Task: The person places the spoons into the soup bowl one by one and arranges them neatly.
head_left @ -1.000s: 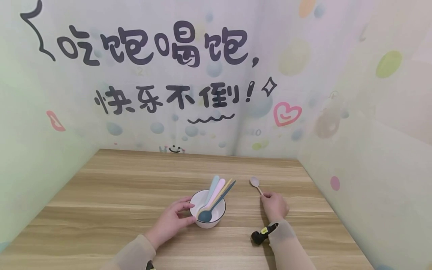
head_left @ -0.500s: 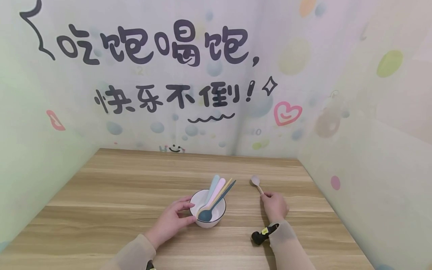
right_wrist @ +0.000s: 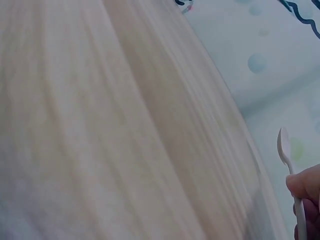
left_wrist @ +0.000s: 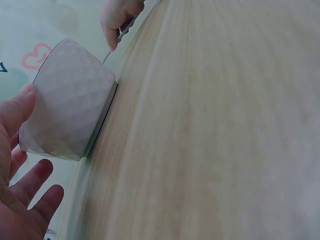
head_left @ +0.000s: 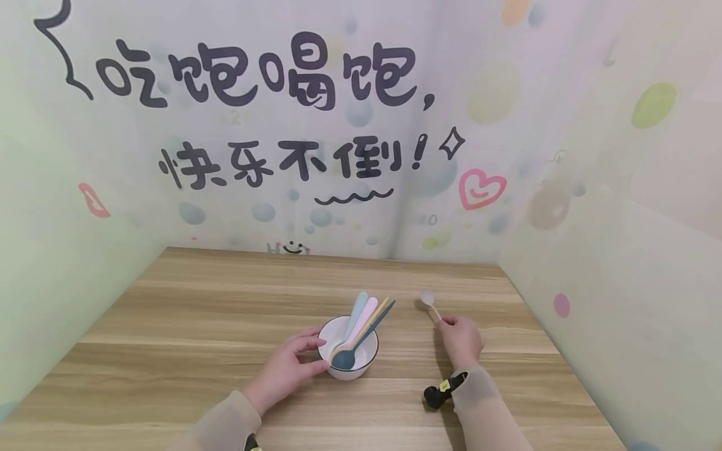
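A white bowl [head_left: 368, 363] with a dark rim stands on the table, holding several utensils. Light blue [head_left: 356, 313] and pink [head_left: 365, 315] handles lean over its far right edge, alongside a yellow-tan handle [head_left: 381, 308] and a dark teal spoon [head_left: 344, 359]. My left hand [head_left: 290, 363] grips the bowl's left side between thumb and fingers; the left wrist view shows the bowl's quilted outside [left_wrist: 72, 100]. To the right, my right hand [head_left: 461, 341] pinches a pale spoon [head_left: 427, 298] by its handle, its head pointing up and away. Fingers partly hide that handle.
The wood-grain table [head_left: 197, 313] extends around both hands. A patterned wall [head_left: 254, 207] with large dark lettering rises at its back edge, with side walls left and right. A black wrist camera [head_left: 437, 396] sits on my right wrist.
The right hand and the pale spoon have shifted slightly up and away. My left hand and the bowl stay almost where they were.
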Tool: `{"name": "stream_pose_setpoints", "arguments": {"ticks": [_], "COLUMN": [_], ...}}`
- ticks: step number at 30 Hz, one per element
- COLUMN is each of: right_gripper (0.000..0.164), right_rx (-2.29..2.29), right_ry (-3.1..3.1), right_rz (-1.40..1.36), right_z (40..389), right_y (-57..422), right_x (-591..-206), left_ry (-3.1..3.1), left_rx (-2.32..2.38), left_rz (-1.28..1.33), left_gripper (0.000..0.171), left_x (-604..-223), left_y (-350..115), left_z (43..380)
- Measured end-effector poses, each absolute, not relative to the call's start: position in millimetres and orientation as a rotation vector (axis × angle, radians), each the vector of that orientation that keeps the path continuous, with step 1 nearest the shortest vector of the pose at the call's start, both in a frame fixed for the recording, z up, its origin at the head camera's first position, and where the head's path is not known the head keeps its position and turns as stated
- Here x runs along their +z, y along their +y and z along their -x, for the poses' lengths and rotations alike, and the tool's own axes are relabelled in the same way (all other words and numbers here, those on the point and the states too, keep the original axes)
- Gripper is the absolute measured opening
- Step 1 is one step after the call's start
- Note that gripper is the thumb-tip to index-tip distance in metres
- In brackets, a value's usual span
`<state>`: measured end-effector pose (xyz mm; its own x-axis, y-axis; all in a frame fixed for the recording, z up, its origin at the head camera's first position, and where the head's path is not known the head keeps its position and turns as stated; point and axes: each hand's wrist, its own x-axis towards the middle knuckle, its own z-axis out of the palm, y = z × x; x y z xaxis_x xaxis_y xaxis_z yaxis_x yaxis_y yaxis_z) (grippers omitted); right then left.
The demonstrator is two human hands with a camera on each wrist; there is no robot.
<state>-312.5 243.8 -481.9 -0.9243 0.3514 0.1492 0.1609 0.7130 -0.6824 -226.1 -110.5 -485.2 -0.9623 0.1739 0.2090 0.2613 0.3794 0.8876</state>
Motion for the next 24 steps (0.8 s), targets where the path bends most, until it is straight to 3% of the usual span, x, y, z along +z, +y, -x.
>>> {"name": "stream_pose_setpoints", "arguments": {"ticks": [24], "right_gripper": [0.024], "right_rx": [1.015], "right_ry": [-2.723], "right_rz": [0.332], "right_z": [311.5], "right_y": [239.9], "right_x": [-460.4], "left_ry": [-2.533], "left_rx": [-1.66], "left_rz": [0.411], "left_gripper": [0.037], "left_x": [-484.7], "left_y": [-110.8], "left_z": [225.9]}}
